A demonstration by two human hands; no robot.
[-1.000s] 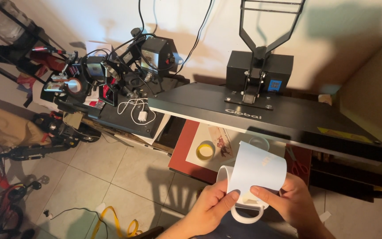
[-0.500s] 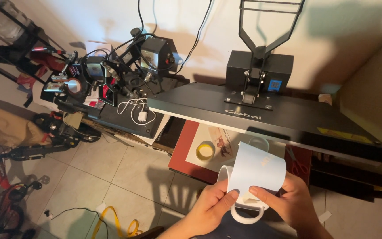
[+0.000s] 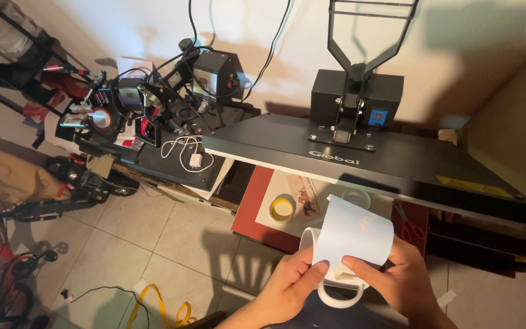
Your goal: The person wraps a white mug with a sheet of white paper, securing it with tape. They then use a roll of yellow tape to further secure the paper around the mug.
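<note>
Nearest me, my left hand (image 3: 290, 283) and right hand (image 3: 397, 280) both grip a white mug (image 3: 343, 268) wrapped in a pale paper sheet (image 3: 360, 231), handle pointing down toward me. Beyond it a yellow tape roll (image 3: 282, 208) lies on a red board (image 3: 257, 207). Farther off stands the black heat press (image 3: 397, 161).

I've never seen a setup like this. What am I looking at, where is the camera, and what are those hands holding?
The camera sits on a person's head, looking down at their own two bare hands. The left hand and right hand together hold a white mug with a pale sheet of paper wrapped round it. Ahead is a large black flat press with a raised handle. Below it, on a red board, lies a yellow tape roll. A smaller black machine with cables stands further left.
</note>
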